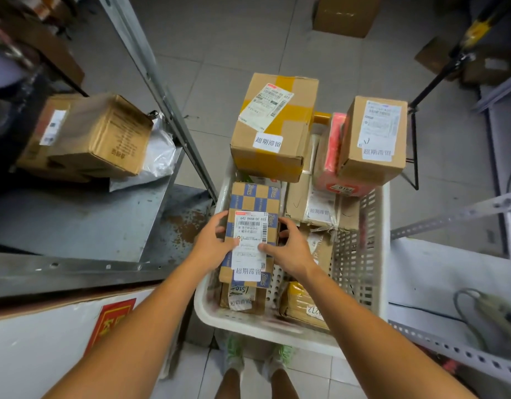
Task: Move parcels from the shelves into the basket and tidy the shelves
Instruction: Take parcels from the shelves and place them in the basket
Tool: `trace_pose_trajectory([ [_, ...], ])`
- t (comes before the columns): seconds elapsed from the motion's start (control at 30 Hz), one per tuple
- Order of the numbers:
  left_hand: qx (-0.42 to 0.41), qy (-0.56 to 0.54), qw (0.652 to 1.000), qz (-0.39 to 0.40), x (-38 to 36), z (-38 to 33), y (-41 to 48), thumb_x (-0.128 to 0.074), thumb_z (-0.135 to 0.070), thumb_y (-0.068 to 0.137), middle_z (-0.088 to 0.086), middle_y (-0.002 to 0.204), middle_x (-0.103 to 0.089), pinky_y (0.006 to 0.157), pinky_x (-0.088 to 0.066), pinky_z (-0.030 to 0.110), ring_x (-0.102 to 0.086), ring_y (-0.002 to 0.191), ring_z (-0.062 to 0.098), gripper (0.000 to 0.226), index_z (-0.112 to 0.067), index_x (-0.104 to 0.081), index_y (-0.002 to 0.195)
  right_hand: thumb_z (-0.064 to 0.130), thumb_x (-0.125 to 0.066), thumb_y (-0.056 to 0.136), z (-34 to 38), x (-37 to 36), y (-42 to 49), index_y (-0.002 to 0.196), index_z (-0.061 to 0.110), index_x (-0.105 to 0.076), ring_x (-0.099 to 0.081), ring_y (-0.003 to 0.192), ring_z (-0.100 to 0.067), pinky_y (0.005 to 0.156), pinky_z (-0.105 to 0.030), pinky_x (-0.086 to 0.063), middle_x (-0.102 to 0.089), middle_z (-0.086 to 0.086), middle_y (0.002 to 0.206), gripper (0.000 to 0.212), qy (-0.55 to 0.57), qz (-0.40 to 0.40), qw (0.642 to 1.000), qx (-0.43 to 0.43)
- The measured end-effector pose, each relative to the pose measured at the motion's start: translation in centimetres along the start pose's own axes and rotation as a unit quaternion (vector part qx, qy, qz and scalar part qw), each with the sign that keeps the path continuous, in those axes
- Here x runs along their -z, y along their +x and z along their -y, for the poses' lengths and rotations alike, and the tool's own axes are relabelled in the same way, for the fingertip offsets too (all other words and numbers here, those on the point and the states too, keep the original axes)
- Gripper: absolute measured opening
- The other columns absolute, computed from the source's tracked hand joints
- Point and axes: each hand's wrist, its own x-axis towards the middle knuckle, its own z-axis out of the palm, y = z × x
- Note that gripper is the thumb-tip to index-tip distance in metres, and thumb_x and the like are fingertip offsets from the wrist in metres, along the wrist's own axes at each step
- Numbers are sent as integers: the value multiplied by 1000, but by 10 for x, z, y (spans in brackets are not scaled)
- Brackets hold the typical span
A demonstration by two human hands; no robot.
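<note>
Both hands hold one checkered box above the near-left part of the white basket. The left hand grips the box's left edge, fingers curled round the side and thumb on the label. The right hand grips the right edge the same way, thumb pressed on the label's lower part. The box lies flat, label up, just over smaller parcels at the basket bottom; whether it already rests on them cannot be told. The basket is well filled: a large taped box and a second labelled box sit on top at the far end, with a pink parcel between them and flat packets beneath. By this judgement the transfer is well along and the current step is placing the checkered box. Work is left: on the metal shelf to the left, a stack of brown cartons lies tilted beside a clear plastic bag, not yet moved or straightened. The near part of that shelf shows bare, rust-spotted metal.
</note>
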Motion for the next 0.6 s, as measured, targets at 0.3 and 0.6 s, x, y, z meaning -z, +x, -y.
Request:
trace_pose_trajectory([
  [0.3, 7, -29, 1000, -10, -3, -14, 20, -65, -2, 90, 3, 128, -61, 84, -59, 43, -66, 104, 19, 68, -30, -38, 146, 27, -82, 75, 11, 7, 21, 143, 30, -39, -62, 112, -18, 95, -47, -54, -63, 2, 122, 81, 1, -11, 1000, 9],
  [0.6, 15, -16, 1000, -9, 1, -20, 26, -66, -2, 90, 2, 123, -61, 82, -59, 40, -64, 106, 20, 66, -31, -41, 144, 26, -83, 76, 17, 9, 28, 144, 31, -37, -58, 119, -19, 100, -46, -51, -60, 0, 130, 83, -14, -1, 1000, 2],
])
